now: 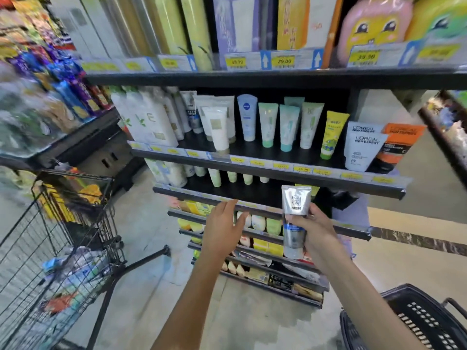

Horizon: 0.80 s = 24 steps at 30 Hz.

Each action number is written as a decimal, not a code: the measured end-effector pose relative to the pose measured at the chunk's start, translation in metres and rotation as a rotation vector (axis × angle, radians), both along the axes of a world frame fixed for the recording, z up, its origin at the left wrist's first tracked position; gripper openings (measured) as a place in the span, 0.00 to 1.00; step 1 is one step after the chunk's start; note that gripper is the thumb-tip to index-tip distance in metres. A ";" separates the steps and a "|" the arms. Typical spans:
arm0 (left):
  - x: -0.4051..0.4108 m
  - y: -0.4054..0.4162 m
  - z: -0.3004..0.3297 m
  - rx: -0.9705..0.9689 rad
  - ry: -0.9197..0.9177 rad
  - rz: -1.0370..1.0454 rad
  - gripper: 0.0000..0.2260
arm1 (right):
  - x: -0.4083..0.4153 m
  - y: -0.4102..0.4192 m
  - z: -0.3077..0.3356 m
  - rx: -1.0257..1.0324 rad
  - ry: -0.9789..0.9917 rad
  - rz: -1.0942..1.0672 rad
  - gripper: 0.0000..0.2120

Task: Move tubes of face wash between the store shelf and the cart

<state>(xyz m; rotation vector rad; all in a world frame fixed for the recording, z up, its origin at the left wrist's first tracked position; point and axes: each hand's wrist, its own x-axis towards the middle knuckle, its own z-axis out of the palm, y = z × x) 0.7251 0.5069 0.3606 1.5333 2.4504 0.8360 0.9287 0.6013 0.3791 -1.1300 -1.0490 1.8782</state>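
My right hand (317,227) grips a silver face wash tube (295,218) marked MEN, upright with its cap down, in front of the lower shelves. My left hand (222,228) hovers beside it to the left, fingers straight and holding nothing. Above, the store shelf (267,162) carries a row of standing tubes: a white tube (218,128), a blue-white tube (247,117), green tubes (289,127), a yellow tube (332,133) and two wider men's tubes (364,147). The wire cart (50,248) stands at the left, with packaged goods inside.
A black plastic basket (414,322) sits at the bottom right. Taller boxes and bottles fill the top shelf (252,77). Lower shelves hold small bottles and boxes. Another rack of snacks (50,97) stands at the far left. Tiled floor (151,248) lies between cart and shelf.
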 end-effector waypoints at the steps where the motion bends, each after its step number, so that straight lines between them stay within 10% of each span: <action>1: -0.005 -0.005 -0.001 -0.003 -0.006 0.007 0.23 | -0.004 -0.003 0.000 0.001 0.004 0.000 0.21; 24: -0.281 -0.053 0.006 0.087 0.078 -0.140 0.22 | -0.270 -0.072 0.016 0.145 0.001 -0.061 0.18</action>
